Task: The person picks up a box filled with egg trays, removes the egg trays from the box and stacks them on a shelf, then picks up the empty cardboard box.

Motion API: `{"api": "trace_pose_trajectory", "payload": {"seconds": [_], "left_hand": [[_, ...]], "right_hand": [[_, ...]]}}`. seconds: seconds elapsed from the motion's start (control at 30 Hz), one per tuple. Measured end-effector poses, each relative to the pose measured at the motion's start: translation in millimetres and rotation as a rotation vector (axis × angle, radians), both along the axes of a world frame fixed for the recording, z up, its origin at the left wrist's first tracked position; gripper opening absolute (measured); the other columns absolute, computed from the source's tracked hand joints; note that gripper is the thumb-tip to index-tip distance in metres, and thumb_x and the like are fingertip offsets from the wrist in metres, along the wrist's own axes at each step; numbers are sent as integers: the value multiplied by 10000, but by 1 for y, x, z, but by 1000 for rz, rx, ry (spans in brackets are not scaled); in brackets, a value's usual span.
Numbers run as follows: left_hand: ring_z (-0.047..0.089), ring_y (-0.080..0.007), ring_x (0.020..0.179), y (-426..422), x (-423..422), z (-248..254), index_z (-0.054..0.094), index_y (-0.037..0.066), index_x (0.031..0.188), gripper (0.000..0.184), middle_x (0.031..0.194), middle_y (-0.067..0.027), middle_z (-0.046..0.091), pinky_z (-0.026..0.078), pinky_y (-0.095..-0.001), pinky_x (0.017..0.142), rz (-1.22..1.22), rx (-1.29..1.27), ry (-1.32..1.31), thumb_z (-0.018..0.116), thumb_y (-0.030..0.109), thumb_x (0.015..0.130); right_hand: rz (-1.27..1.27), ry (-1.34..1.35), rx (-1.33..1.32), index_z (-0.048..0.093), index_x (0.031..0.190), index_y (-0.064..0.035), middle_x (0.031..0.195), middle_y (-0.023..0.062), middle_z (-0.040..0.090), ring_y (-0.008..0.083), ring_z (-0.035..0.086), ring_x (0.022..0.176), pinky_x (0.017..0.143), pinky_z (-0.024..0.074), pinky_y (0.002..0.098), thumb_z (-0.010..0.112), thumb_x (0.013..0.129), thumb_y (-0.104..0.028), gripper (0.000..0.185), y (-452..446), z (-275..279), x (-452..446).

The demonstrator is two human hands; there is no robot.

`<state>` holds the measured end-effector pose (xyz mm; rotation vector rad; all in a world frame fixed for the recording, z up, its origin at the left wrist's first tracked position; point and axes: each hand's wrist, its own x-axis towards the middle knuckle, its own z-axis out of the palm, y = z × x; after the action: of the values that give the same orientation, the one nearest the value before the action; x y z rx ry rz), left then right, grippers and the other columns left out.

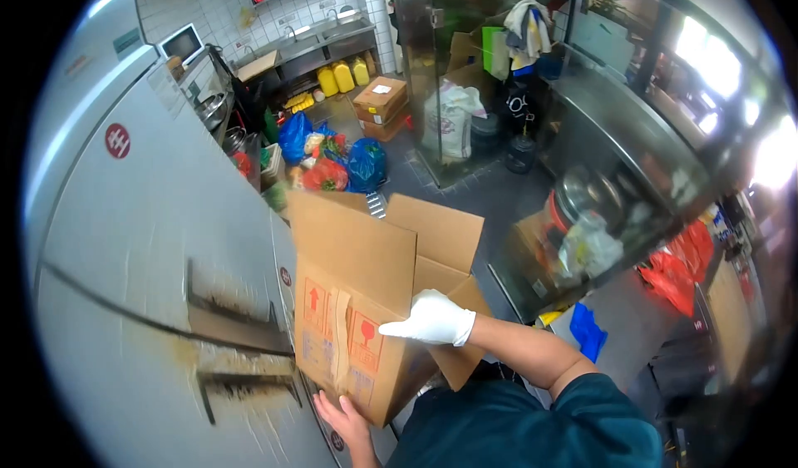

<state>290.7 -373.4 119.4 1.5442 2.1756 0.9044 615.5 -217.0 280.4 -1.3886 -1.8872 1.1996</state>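
Note:
An open cardboard box point(353, 289) with red arrow and wine-glass markings is tilted in front of my body, its top flaps spread. In a white glove, my right hand point(432, 318) grips the box's upper edge near a flap, thumb lying along the printed side. My bare left hand point(342, 422) supports the lower corner, fingers pressed along its side. A strip of brown tape point(339, 343) runs down the printed face. The inside of the box is mostly hidden from here.
A large steel refrigerator point(158, 219) stands close on the left. Blue bags point(366, 165) and a red bag point(325, 174) lie ahead on the floor, near stacked cartons point(381, 102) and yellow jugs point(342, 76). To the right is a steel table point(623, 119).

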Motion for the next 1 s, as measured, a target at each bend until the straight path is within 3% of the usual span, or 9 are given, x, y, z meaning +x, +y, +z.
{"api": "trace_pose_trajectory", "payload": {"seconds": [0.1, 0.13, 0.2, 0.4, 0.53, 0.57, 0.67, 0.83, 1.0], "left_hand": [[310, -467, 1524, 75, 4, -9, 406, -66, 1551, 595, 1644, -317, 320, 238, -520, 1263, 9, -83, -64, 537, 274, 1080], [311, -467, 1523, 98, 3, -10, 409, -67, 1548, 589, 1644, -315, 322, 239, -520, 1262, 0, -98, -72, 535, 270, 1083], [337, -469, 1508, 146, 8, -10, 432, -71, 1531, 571, 1624, -314, 357, 253, -518, 1255, 10, -128, -28, 543, 260, 1078], [389, -486, 1464, 308, 14, -46, 478, -89, 1484, 556, 1580, -335, 411, 296, -519, 1232, -21, -224, -77, 565, 272, 1070], [409, -499, 1442, 475, 32, -99, 504, -93, 1454, 542, 1548, -350, 441, 313, -528, 1221, -252, -248, -54, 572, 280, 1067], [414, -502, 1436, 516, 40, -108, 508, -93, 1450, 540, 1540, -353, 448, 316, -530, 1219, -325, -262, -22, 577, 280, 1065], [433, -505, 1414, 642, 77, -98, 535, -93, 1424, 526, 1515, -350, 473, 336, -538, 1208, -517, -269, 58, 600, 276, 1054], [452, -484, 1399, 816, 129, -82, 576, -85, 1381, 500, 1496, -337, 496, 363, -528, 1191, -739, -241, 114, 616, 283, 1045], [490, -467, 1379, 925, 200, -86, 605, -80, 1361, 493, 1453, -317, 549, 368, -498, 1196, -825, -290, 203, 613, 300, 1047]], "right_hand": [[-12, -141, 50, 781, 1010, -15, 856, 262, 731, 424, 706, 811, 799, 561, 456, 655, 943, -607, 609, 94, -4, 13], [34, -249, 65, 780, 1012, -31, 850, 250, 734, 423, 704, 810, 788, 559, 466, 627, 957, -617, 608, 126, -11, 19], [17, -263, -5, 758, 1180, -57, 972, 228, 763, 399, 725, 912, 833, 568, 426, 668, 943, -623, 620, 180, -18, 33], [-235, -341, 19, 789, 1136, -100, 927, 200, 767, 381, 734, 894, 835, 568, 439, 591, 982, -625, 582, 320, -45, 84], [-417, -463, -32, 794, 1116, -84, 901, 207, 765, 387, 734, 885, 839, 572, 443, 584, 980, -643, 613, 430, -61, 145], [-418, -526, -23, 793, 1061, -37, 880, 226, 757, 403, 725, 857, 835, 569, 459, 616, 952, -662, 659, 454, -68, 170], [-732, -415, -223, 787, 994, 7, 870, 251, 745, 421, 713, 846, 825, 562, 476, 638, 919, -696, 723, 515, -42, 228], [-1172, -274, -86, 769, 999, 77, 972, 289, 756, 424, 732, 957, 870, 565, 460, 745, 872, -630, 719, 579, -49, 346], [-1426, -484, 23, 782, 975, 40, 964, 283, 752, 455, 724, 940, 869, 558, 491, 686, 898, -673, 723, 614, -18, 485]]}}
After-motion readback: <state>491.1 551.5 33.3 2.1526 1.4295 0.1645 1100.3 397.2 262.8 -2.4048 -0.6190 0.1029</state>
